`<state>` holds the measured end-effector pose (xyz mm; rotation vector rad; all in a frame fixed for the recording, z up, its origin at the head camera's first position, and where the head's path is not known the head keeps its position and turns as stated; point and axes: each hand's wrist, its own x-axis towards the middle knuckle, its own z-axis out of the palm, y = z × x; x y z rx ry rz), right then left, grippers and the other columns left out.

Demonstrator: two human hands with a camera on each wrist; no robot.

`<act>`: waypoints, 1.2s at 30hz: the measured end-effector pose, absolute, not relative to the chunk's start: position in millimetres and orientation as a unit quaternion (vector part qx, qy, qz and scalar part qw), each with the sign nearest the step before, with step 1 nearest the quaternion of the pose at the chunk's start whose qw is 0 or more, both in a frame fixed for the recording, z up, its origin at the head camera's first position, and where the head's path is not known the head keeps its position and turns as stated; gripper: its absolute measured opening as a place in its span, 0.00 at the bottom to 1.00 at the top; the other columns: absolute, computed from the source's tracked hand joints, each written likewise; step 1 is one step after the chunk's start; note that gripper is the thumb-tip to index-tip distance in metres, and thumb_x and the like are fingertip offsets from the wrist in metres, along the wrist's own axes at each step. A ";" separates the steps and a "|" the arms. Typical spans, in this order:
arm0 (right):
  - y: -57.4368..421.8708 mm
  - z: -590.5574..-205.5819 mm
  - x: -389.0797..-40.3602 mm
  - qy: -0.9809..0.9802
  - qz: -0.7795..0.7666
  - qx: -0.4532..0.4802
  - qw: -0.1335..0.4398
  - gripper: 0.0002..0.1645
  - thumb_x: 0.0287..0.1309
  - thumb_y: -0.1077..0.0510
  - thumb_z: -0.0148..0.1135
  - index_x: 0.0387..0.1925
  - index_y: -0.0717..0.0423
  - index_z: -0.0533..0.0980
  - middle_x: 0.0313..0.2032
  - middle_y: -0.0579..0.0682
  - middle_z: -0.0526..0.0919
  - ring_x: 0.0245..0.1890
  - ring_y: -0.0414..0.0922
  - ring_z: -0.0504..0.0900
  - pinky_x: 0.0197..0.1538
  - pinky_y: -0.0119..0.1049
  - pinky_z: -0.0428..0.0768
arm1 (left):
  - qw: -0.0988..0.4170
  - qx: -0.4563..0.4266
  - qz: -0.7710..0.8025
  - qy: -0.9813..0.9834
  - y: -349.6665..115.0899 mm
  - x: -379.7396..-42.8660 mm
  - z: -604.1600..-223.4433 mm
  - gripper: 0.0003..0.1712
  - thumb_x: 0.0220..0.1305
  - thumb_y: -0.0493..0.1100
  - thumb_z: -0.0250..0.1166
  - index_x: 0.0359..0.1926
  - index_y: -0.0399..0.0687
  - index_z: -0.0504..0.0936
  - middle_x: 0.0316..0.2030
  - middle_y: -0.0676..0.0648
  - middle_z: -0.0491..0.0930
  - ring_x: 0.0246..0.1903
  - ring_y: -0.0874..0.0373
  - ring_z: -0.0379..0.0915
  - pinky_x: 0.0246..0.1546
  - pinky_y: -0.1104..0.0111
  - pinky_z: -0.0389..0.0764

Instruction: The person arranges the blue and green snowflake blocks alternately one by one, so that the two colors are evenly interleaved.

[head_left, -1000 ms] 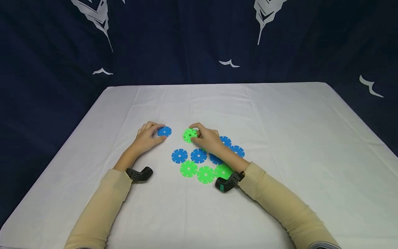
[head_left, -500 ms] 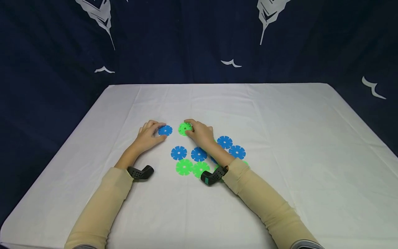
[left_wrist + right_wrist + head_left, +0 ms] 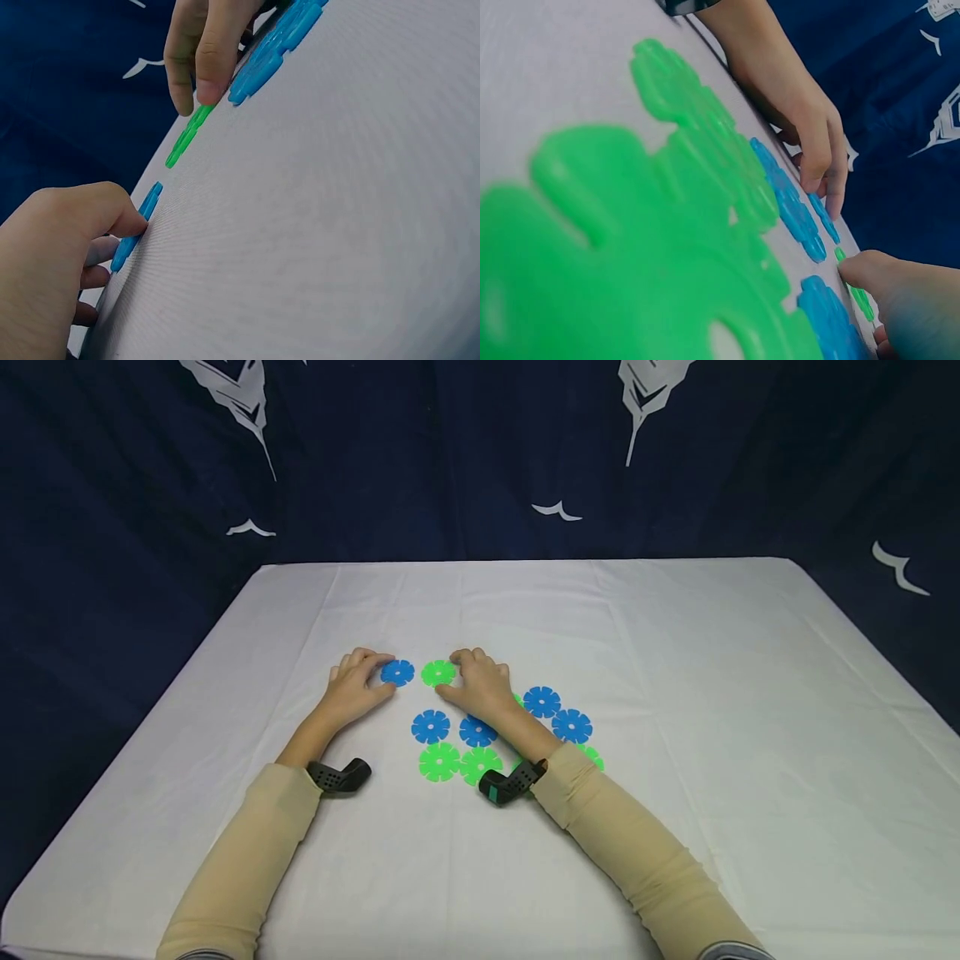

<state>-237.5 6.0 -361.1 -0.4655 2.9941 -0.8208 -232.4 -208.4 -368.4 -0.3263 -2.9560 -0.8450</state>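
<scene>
Grip's a pinch each, left hand [image 3: 351, 693] on blue disc [image 3: 397, 673], right hand [image 3: 483, 687] on green disc [image 3: 438, 673] at blue's 3 o'clock, probably light, stiff, best grabbed by the rim.

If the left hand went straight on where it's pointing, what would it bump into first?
Past the blue disc it holds, probably the green disc that the right hand touches, though exact heights are hard to judge.

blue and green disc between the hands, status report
Left hand holding blue disc by the edge. Right hand on green disc likewise. Discs side by side, apart. Right forearm above other discs, partly hiding them.
</scene>
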 end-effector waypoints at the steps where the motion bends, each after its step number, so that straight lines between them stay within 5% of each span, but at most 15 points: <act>1: 6.6 -361.1 -237.4 0.953 -0.263 -0.149 0.002 0.34 0.53 0.43 0.58 0.58 0.55 0.67 0.48 0.53 0.74 0.48 0.49 0.73 0.51 0.46 0.63 | 0.027 -0.104 -0.269 -0.957 -208.3 -232.5 -368.4 0.31 0.54 0.50 0.57 0.59 0.46 0.68 0.53 0.42 0.64 0.54 0.47 0.56 0.50 0.55 0.52; 9: 9.8 -362.1 -237.1 0.953 -0.267 -0.147 -0.001 0.29 0.55 0.46 0.56 0.55 0.56 0.69 0.44 0.52 0.74 0.45 0.47 0.73 0.52 0.45 0.63 | 0.037 -0.095 -0.248 -0.963 -205.7 -233.6 -369.5 0.35 0.54 0.58 0.60 0.58 0.44 0.68 0.55 0.41 0.64 0.54 0.47 0.57 0.50 0.55 0.54; 27: 12.9 -363.0 -239.6 0.950 -0.266 -0.161 -0.032 0.26 0.54 0.43 0.59 0.52 0.49 0.74 0.36 0.49 0.75 0.35 0.44 0.73 0.42 0.39 0.66 | 0.034 -0.098 -0.255 -0.961 -206.7 -233.2 -368.0 0.32 0.54 0.57 0.62 0.56 0.45 0.71 0.50 0.42 0.67 0.50 0.48 0.59 0.49 0.55 0.55; 36: 12.8 -363.9 -239.3 0.950 -0.269 -0.158 -0.026 0.28 0.52 0.41 0.60 0.51 0.53 0.73 0.40 0.50 0.77 0.40 0.45 0.76 0.45 0.40 0.66 | 0.029 -0.094 -0.267 -0.959 -205.9 -232.0 -368.0 0.33 0.54 0.57 0.63 0.55 0.42 0.71 0.47 0.42 0.67 0.48 0.49 0.60 0.51 0.56 0.56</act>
